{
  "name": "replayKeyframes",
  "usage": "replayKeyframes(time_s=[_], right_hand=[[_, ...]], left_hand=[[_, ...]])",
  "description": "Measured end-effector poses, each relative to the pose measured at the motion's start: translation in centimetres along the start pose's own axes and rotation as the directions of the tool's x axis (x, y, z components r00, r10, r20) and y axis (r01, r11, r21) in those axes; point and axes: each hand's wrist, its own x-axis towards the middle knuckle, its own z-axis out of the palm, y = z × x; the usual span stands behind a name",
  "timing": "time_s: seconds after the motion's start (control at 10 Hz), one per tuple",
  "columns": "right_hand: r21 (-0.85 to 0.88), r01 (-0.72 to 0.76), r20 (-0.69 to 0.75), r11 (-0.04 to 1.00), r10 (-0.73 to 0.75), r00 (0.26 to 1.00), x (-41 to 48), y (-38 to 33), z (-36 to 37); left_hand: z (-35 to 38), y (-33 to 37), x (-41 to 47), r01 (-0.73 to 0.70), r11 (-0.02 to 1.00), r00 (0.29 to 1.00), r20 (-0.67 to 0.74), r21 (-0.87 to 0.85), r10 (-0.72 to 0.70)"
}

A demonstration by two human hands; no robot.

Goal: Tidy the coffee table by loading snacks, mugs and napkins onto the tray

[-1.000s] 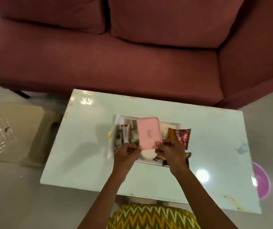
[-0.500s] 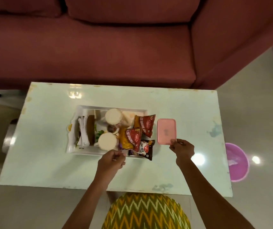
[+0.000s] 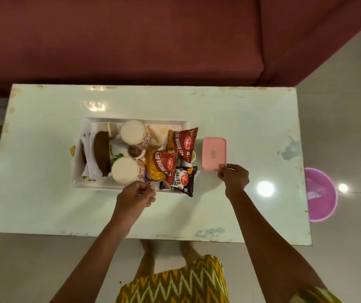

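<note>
A white tray (image 3: 92,185) sits mid-table holding two upturned mugs (image 3: 134,133), white napkins (image 3: 87,154), a brown item and three snack packets (image 3: 182,142). A pink rectangular lid (image 3: 214,153) lies flat on the table just right of the tray. My right hand (image 3: 233,177) pinches the lid's near right corner. My left hand (image 3: 135,196) hovers curled at the tray's front rim, fingers closed, with nothing visible in it.
The white coffee table (image 3: 44,211) has a maroon sofa (image 3: 153,40) behind it. A pink bowl (image 3: 320,194) stands on the floor to the right. My feet and patterned clothing are below the near edge.
The pink lid moved from over the tray to the table on its right, in my right hand. My left hand let go and dropped to the tray's front rim.
</note>
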Motion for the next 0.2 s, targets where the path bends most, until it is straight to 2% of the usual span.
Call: replayKeyframes(time_s=[0.1,0.2], right_hand=[[-0.056,-0.011,0.025,0.998,0.012,1.000,-0.50,-0.12,-0.21],[-0.163,0.043,0.013,0.986,-0.042,0.999,-1.46,-0.42,-0.46]], left_hand=[[-0.02,0.33,-0.41,-0.012,0.999,1.000,0.013,0.052,0.011],[-0.35,0.53,-0.65,-0.094,0.974,0.995,-0.002,0.206,0.097]])
